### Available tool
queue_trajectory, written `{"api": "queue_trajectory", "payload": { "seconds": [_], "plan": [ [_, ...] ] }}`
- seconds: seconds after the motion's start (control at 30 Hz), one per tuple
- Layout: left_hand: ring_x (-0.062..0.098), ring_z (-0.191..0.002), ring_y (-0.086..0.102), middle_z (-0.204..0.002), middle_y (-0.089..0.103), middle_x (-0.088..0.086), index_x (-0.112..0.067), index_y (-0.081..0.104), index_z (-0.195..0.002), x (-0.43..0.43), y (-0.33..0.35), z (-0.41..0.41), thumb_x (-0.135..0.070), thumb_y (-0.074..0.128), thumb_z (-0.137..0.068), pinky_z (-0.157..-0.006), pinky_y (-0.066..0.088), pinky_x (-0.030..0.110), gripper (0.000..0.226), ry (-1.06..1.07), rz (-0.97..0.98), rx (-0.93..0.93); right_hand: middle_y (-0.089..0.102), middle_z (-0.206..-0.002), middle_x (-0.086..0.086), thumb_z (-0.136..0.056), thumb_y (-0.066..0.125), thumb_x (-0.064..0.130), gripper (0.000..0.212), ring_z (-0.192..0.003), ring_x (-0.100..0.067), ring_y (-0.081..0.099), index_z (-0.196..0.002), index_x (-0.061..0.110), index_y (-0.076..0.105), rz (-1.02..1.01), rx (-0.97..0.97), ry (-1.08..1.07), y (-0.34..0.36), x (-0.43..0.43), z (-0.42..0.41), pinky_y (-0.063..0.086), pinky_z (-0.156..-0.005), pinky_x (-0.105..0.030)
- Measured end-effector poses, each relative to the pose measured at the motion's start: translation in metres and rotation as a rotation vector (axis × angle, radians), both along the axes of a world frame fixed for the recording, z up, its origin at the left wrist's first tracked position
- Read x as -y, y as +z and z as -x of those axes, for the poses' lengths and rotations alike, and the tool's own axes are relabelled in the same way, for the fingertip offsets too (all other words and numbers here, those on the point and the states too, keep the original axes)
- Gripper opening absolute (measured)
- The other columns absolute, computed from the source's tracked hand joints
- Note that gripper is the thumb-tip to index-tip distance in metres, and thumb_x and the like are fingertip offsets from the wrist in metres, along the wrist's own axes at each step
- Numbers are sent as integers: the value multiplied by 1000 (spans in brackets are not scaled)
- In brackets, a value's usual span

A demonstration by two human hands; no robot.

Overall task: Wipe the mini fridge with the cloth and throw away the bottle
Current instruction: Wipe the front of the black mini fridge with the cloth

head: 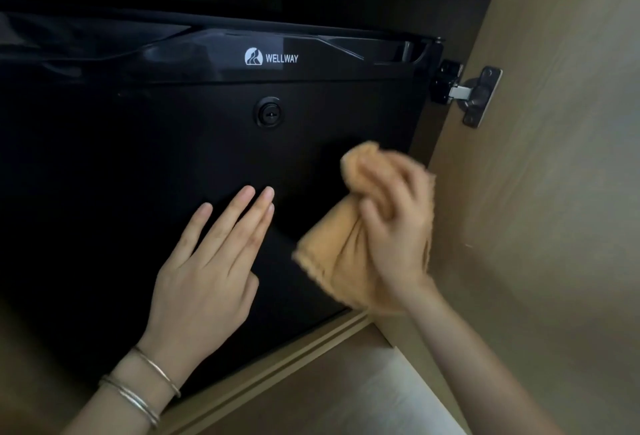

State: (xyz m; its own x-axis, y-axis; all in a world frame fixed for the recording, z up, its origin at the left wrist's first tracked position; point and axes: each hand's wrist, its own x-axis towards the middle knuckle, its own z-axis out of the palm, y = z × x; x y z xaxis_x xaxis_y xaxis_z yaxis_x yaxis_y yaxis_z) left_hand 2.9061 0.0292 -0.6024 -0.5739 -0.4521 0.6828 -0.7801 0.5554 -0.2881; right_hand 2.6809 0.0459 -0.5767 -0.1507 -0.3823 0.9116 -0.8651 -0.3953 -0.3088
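— Fingers first. What have you got?

— My right fingers (388,189) are curled into the cloth (332,254), bunching it tight. The right hand (398,227) is blurred. My left fingers (242,216) are straight and close together, laid flat on the door. The left hand (204,282) holds nothing.

— How does the cloth look?

— Peach-orange and soft. It is wadded into a lump above my knuckles, and a loose fold hangs below the palm to a rough hem. It sits against the lower right of the door (whether it truly touches, the wad itself hides).

— And the fridge?

— The mini fridge (138,157) has a matte black door that fills most of my view. A glossy band runs across the top with a white logo (272,57) reading WELLWAY. A round keyhole lock (269,112) is centred just beneath it, above and between my two hands.

— What surrounds it?

— It is set inside a pale wooden cabinet (554,175). A metal hinge (479,95) is fixed to the cabinet's side panel, just beside the fridge's upper right corner. There are thin silver bangles (142,389) on my left wrist.
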Motion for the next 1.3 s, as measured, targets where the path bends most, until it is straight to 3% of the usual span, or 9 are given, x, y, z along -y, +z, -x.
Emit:
{"api": "queue_trajectory", "payload": {
  "seconds": [0.17, 0.47, 0.63, 0.73, 0.8, 0.9, 1.0, 1.13, 1.3],
  "plan": [
    [24, -148, 22, -160, 26, 9, -1, 32, -148, -1, 0, 0, -13, 31, -92, -120, 12, 44, 58, -12, -4, -2, 56, -114, -10, -78, 57, -2, 37, -107, -20, 50, -113, 9, 64, 115, 196, -144, 42, 26, 6, 26, -96, -12],
    [23, -149, 21, -161, 24, 9, -1, 33, -149, 1, -2, -2, -12, 32, -91, -121, 12, 44, 59, -15, 0, 6, 51, -124, -1, -83, 58, 6, 35, -112, -20, 50, -117, 14, 62, -74, -107, 81, -45, -1, -8, 36, -98, -31],
    [23, -148, 22, -161, 25, 8, -2, 32, -149, 1, -2, -1, -12, 31, -91, -121, 12, 44, 59, -14, 5, 0, 50, -122, -5, -79, 57, 1, 43, -117, -16, 45, -121, 12, 59, 25, 144, -34, 0, 3, 8, 29, -103, -23],
    [23, -149, 21, -161, 24, 8, -2, 31, -149, 2, -2, -3, -12, 30, -92, -121, 13, 44, 58, -18, 13, 17, 51, -119, 0, -81, 55, 3, 41, -113, -11, 49, -121, 11, 61, 106, 333, -97, 35, 23, 8, 38, -101, -29],
    [23, -149, 20, -161, 23, 9, -1, 31, -149, 2, -2, -4, -13, 30, -92, -121, 13, 44, 59, -25, 7, 35, 52, -117, 3, -83, 55, 3, 40, -110, -6, 50, -121, 11, 61, 148, 451, -123, 42, 30, -1, 39, -100, -25],
    [25, -149, 21, -161, 25, 11, 0, 31, -148, 0, 0, -12, -12, 31, -90, -120, 18, 44, 60, -57, -2, 50, 52, -118, 0, -83, 56, 2, 40, -111, -8, 48, -121, 11, 61, 152, 351, -140, 33, 29, -20, 29, -99, -14],
    [27, -148, 23, -159, 28, 11, -1, 33, -147, -5, 1, -26, -12, 33, -89, -118, 22, 45, 59, -49, -10, 44, 54, -120, -10, -81, 58, 3, 41, -114, -16, 48, -121, 10, 60, 143, 157, -106, 19, 24, -35, 28, -103, -20],
    [27, -149, 21, -159, 28, 9, -1, 36, -146, -18, -4, -51, -11, 36, -88, -121, 15, 46, 59, 58, -20, -74, 53, -122, -13, -82, 60, 3, 45, -113, -22, 49, -125, 16, 54, 100, -98, 4, 2, 13, -37, 35, -101, -31],
    [28, -150, 17, -160, 23, 11, 1, 31, -147, -27, -9, -74, -13, 35, -87, -122, 11, 44, 61, 110, -41, -124, 48, -123, -6, -81, 57, 4, 42, -115, -20, 47, -123, 10, 58, 107, 145, -28, 10, 12, -61, 32, -103, -27]
  ]
}}
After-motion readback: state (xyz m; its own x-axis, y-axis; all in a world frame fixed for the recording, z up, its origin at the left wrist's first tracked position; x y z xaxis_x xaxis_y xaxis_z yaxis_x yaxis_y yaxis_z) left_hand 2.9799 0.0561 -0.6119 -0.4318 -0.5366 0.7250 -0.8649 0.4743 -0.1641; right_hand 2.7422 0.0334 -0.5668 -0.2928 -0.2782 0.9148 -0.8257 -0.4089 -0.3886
